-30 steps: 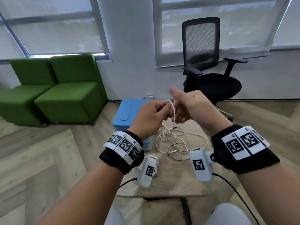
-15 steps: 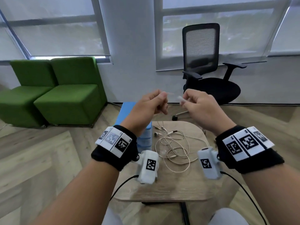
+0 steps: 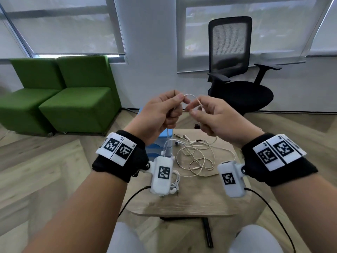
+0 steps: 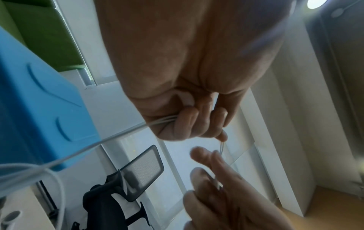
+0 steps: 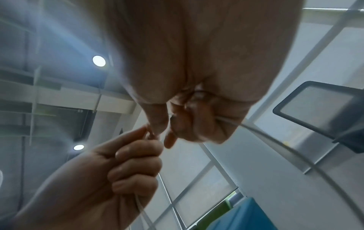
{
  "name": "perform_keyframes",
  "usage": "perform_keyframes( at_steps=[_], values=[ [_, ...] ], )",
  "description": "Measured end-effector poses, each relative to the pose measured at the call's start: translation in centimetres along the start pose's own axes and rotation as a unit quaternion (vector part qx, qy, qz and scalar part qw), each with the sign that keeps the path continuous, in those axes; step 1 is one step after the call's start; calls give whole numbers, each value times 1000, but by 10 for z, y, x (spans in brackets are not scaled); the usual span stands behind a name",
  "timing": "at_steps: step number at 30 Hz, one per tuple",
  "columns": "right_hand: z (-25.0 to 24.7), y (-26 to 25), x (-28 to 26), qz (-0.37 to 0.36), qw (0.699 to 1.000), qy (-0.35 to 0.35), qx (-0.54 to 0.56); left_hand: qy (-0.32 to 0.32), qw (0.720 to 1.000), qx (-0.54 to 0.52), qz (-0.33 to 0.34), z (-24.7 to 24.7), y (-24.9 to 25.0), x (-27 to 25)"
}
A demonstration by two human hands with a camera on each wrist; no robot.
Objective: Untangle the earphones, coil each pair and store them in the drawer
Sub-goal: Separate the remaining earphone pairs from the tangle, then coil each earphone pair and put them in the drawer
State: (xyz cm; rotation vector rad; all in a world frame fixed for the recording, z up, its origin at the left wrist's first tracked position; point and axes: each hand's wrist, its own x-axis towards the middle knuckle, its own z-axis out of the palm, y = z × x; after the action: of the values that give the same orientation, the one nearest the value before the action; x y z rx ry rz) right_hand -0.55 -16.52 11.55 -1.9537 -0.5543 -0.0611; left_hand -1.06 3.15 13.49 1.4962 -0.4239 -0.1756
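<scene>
Head view: above the tabletop (image 3: 184, 207), the left hand (image 3: 156, 114) and right hand (image 3: 213, 115) each pinch a white earphone cable (image 3: 190, 97) arching between them; beige earphones (image 3: 198, 159) lie tangled below, beside a blue drawer unit (image 3: 156, 146).

Left wrist view: curled fingers (image 4: 185, 123) clamp the cable.

Right wrist view: the thumb and fingers (image 5: 177, 121) pinch it too.

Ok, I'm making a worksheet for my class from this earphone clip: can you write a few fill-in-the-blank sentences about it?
1. Both hands, the left hand and the right hand, pinch a thin white ____ held up between them.
2. A loose tangle of earphones lies on the ____ table.
3. The drawer unit beside the table is ____ in colour.
4. The office chair by the window is ____.

Missing words: cable; wooden; blue; black
</scene>
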Motion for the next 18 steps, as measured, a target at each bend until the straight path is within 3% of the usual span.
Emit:
perform_keyframes(
  at_steps=[4, 8, 10, 13, 18],
  values=[
    [-14, -3, 9, -50, 992, 108, -52, -12, 999, 24, -18, -12, -3, -7],
    [-34, 8, 19, 18, 976, 216, -16, -20, 999, 14, -35, -17, -8, -14],
    [-39, 12, 20, 52, 965, 249, -65, -25, 999, -11, -37, -15, -9, -14],
    [-40, 18, 16, 70, 948, 259, -174, -34, 998, -29, -40, -12, -7, -14],
    [-39, 16, 17, 9, 943, 267, -199, -25, 995, -101, 7, -5, -2, -11]
  ],
)
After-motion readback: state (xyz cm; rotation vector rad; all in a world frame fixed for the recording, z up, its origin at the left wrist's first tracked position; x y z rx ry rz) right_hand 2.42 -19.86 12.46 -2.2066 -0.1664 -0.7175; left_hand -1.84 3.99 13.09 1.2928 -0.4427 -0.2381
